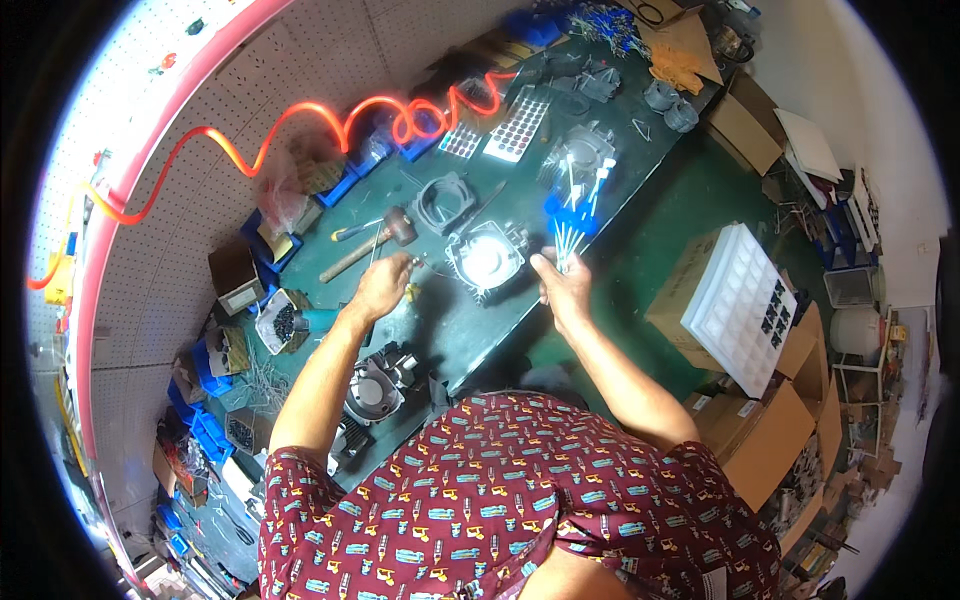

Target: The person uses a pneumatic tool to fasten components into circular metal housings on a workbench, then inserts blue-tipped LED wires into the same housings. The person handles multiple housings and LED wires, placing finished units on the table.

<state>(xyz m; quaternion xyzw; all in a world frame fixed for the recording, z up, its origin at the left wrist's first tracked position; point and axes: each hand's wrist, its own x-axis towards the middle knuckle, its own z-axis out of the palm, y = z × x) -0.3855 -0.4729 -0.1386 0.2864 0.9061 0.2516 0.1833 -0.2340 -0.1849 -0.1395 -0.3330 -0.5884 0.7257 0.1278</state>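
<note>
My right hand (566, 287) is closed round a bundle of thin white sticks or leads with blue parts (572, 218), held upright over the bench's front edge. Left of it, a round metal motor-like housing (487, 260) with a bright white centre lies on the bench. My left hand (385, 287) is beside that housing, its fingers pinched together; what they hold, if anything, is too small to make out. Just beyond the left hand lies a mallet (372, 244) with a wooden handle. A grey ring-shaped casting (443, 203) rests behind the housing.
Another dark motor assembly (374, 392) sits close to my body. Blue bins (210, 434) line the bench's left side. An orange coiled hose (300, 108) hangs across the back. To the right stand cardboard boxes (765, 445) and a white compartment tray (735, 315). Sheets of round stickers (517, 125) lie farther back.
</note>
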